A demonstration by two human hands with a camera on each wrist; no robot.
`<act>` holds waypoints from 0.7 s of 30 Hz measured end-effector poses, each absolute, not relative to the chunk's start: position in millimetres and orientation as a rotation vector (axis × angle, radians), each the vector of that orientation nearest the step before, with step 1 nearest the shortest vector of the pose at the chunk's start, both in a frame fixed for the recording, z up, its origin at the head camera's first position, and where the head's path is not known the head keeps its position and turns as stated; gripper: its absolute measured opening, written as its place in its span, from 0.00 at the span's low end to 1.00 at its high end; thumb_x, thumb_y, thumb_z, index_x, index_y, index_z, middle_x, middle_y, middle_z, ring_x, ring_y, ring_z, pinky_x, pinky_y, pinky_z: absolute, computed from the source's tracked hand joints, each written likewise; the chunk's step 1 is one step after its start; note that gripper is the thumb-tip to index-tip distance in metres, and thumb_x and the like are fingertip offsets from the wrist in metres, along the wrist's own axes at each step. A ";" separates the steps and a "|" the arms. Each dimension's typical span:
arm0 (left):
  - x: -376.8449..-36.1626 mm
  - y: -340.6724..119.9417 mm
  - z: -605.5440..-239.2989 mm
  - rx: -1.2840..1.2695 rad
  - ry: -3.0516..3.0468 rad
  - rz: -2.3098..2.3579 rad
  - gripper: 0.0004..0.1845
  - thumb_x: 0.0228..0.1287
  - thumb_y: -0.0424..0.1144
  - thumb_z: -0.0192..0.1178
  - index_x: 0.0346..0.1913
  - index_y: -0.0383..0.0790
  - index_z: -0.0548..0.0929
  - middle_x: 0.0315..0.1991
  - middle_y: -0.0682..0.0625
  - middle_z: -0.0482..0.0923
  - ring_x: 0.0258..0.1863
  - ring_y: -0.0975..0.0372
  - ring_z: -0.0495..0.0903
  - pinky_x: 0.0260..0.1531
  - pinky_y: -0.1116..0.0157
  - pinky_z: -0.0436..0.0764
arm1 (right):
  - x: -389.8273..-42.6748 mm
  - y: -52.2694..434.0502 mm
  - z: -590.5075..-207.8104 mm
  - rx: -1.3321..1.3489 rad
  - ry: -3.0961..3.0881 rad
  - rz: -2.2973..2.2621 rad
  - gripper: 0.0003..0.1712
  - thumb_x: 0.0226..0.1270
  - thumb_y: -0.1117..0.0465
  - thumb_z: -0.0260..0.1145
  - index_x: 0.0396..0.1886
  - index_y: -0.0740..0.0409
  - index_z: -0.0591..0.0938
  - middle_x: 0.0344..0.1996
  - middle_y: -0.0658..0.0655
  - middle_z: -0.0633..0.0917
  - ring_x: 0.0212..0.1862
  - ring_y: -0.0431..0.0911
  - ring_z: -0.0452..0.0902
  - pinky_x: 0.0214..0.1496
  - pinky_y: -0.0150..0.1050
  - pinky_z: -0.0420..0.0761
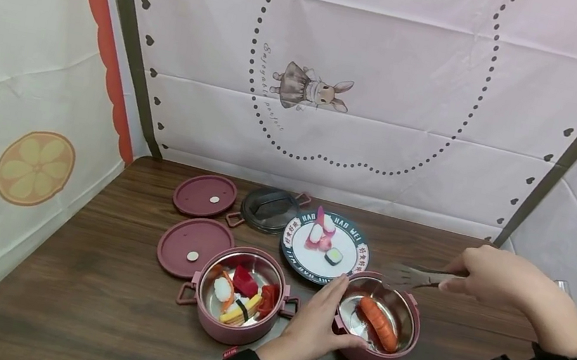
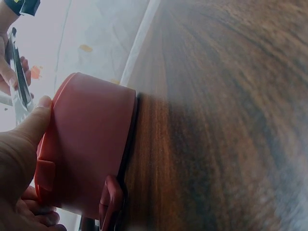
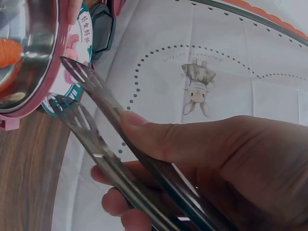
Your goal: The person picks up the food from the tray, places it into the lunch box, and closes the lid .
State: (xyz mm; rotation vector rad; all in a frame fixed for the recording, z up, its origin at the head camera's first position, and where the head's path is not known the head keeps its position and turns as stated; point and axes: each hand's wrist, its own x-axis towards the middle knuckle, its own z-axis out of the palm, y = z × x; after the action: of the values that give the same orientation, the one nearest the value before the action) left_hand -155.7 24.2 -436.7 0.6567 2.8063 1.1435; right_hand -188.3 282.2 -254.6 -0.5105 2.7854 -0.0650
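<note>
Left hand (image 1: 318, 323): bracing the right-hand pink pot (image 1: 377, 324), thumb on its rim, fingers wrapping its wall.
Right hand (image 1: 497, 278): gripping metal tongs (image 1: 413, 275), tips slightly apart, hovering over that pot's far rim.
Pot contents: holding an orange toy sausage (image 1: 378, 323).
Step, likely: carrying food between plate (image 1: 323, 252) and pot.
Next move: calling for lowering the tongs onto a piece and squeezing.
Bench (image 1: 88, 299): also bearing a filled second pot (image 1: 239, 294).

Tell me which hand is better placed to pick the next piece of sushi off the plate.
Right. The right hand already grips the tongs, their tips beside the plate. The left hand is busy steadying the pink pot that holds the sausage.
</note>
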 end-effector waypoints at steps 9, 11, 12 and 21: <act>-156.8 23.6 -437.3 0.669 2.803 1.137 0.57 0.52 0.63 0.71 0.79 0.43 0.54 0.80 0.48 0.53 0.78 0.55 0.56 0.74 0.52 0.65 | -202.5 264.3 -257.8 -0.570 2.941 0.020 0.20 0.62 0.43 0.70 0.46 0.50 0.89 0.41 0.53 0.90 0.43 0.52 0.86 0.41 0.54 0.83; -156.9 23.8 -437.1 0.665 2.801 1.131 0.57 0.52 0.63 0.70 0.80 0.44 0.54 0.80 0.49 0.53 0.79 0.56 0.56 0.74 0.52 0.65 | -206.0 260.0 -260.9 -0.590 2.966 0.012 0.20 0.62 0.44 0.70 0.46 0.51 0.89 0.41 0.54 0.90 0.43 0.53 0.86 0.41 0.55 0.83; -157.0 23.9 -437.1 0.665 2.802 1.130 0.57 0.52 0.64 0.70 0.80 0.44 0.54 0.80 0.49 0.53 0.79 0.56 0.56 0.74 0.52 0.65 | -208.0 257.3 -262.5 -0.605 2.978 0.009 0.20 0.62 0.45 0.70 0.46 0.52 0.89 0.41 0.55 0.90 0.44 0.54 0.86 0.42 0.55 0.83; -157.5 24.6 -437.4 0.653 2.789 1.127 0.58 0.52 0.64 0.70 0.80 0.46 0.53 0.80 0.50 0.52 0.78 0.56 0.56 0.74 0.52 0.65 | -225.7 232.8 -276.0 -0.655 3.062 0.030 0.17 0.62 0.49 0.72 0.46 0.54 0.89 0.40 0.56 0.90 0.43 0.54 0.86 0.42 0.54 0.84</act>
State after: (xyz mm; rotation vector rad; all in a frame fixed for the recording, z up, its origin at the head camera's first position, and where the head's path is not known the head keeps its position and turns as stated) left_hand -157.5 24.6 -437.4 0.6534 2.7887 1.1271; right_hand -225.7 232.8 -276.0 -0.6546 3.0615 0.0296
